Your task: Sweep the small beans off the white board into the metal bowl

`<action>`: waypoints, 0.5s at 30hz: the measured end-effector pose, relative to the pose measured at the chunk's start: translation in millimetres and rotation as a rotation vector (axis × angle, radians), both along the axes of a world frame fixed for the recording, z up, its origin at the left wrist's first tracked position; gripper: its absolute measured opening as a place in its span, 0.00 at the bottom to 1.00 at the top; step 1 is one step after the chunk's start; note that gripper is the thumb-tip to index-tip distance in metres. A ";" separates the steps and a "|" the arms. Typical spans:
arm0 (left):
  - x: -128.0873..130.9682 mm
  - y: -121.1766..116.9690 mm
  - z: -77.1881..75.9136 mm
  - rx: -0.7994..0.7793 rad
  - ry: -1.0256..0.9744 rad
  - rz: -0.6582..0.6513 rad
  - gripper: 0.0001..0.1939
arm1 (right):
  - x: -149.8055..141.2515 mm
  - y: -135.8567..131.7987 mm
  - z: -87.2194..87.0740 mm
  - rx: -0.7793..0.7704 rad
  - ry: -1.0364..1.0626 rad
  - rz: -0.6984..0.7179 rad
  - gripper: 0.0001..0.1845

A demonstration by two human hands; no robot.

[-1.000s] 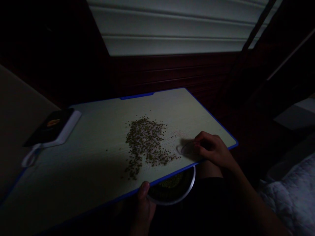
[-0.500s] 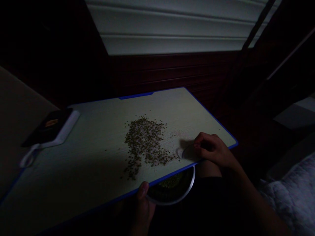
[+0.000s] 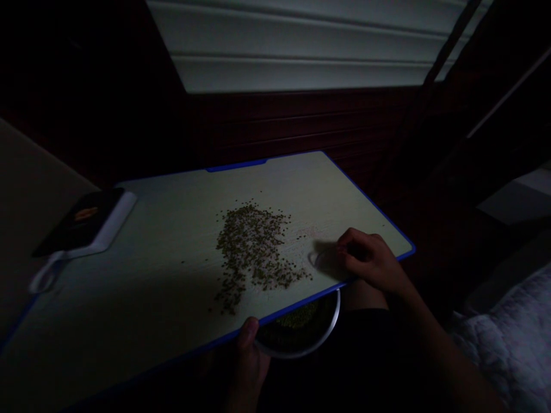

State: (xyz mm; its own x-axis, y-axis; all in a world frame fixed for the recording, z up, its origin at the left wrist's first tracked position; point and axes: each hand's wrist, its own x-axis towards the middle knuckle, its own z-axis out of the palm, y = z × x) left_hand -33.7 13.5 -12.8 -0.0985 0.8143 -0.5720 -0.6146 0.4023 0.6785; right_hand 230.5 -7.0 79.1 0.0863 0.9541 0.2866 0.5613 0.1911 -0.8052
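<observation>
- Grains, small and greenish, lie in a loose patch mid-board, with strays around it.
- The right hand sits curled at the patch's right, its fingers seeming to pinch a clear disc; the dim light hides the exact grip.
- The left hand clasps the near blue edge of the board, thumb on top.
- A metal bowl with grains inside sits just under that edge, partly hidden by it.
- A dark slab on a white base lies at the far left; a window blind glows beyond.
- Risks: a tilt of the board could slide grains off; a hard push of the disc could scatter them past the bowl; a knock could upset the bowl; poor light could hide strays.
</observation>
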 end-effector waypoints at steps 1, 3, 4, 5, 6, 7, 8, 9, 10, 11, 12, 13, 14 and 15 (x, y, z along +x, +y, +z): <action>0.2 0.4 0.8 0.000 -0.004 0.001 0.39 | -0.2 -0.3 -0.1 0.006 0.003 -0.010 0.01; -0.1 0.7 0.8 -0.002 -0.020 -0.015 0.40 | -0.3 -1.4 0.1 0.014 0.007 0.000 0.01; -0.6 0.7 0.2 -0.005 -0.027 -0.020 0.40 | -0.3 -2.0 0.5 0.015 0.007 0.016 0.01; -1.2 0.5 -0.7 -0.007 -0.031 -0.020 0.40 | -0.2 -2.4 0.9 0.013 0.005 0.035 0.01; -1.8 0.3 -1.8 -0.003 -0.032 -0.017 0.40 | -0.2 -2.7 1.4 0.009 0.001 0.055 0.02; -2.4 0.0 -3.1 0.002 -0.032 -0.010 0.40 | -0.2 -2.7 1.8 0.003 -0.003 0.073 0.02; -2.9 -0.3 -4.6 0.008 -0.030 -0.002 0.39 | -0.3 -2.5 2.2 -0.002 -0.007 0.087 0.03; -3.2 -0.4 -6.0 0.020 -0.026 0.000 0.37 | -0.4 -2.3 2.5 -0.007 -0.011 0.098 0.03; -3.2 -0.5 -7.2 0.028 -0.022 -0.005 0.36 | -0.5 -1.9 2.8 -0.011 -0.013 0.108 0.03; -2.9 -0.4 -8.0 0.035 -0.017 -0.013 0.35 | -0.6 -1.6 3.1 -0.013 -0.016 0.116 0.02; -2.4 -0.2 -8.1 0.048 -0.010 -0.020 0.35 | -0.8 -1.3 3.3 -0.016 -0.018 0.125 0.02; -1.6 0.0 -7.5 0.061 0.002 -0.024 0.35 | -0.8 -1.2 3.6 -0.017 -0.019 0.132 0.01; -0.6 0.2 -6.2 0.073 0.013 -0.029 0.37 | -0.8 -1.2 3.9 -0.017 -0.019 0.135 0.01; 0.3 0.3 -4.4 0.077 0.020 -0.031 0.38 | -0.8 -1.3 4.2 -0.015 -0.018 0.131 0.02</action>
State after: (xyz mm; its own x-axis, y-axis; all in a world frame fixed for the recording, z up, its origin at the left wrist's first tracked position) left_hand -33.3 13.8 -17.2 -0.0832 0.8586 -0.5058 -0.5883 0.3673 0.7204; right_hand 229.7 -8.3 83.3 -0.0439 0.9610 0.2729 0.5467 0.2517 -0.7986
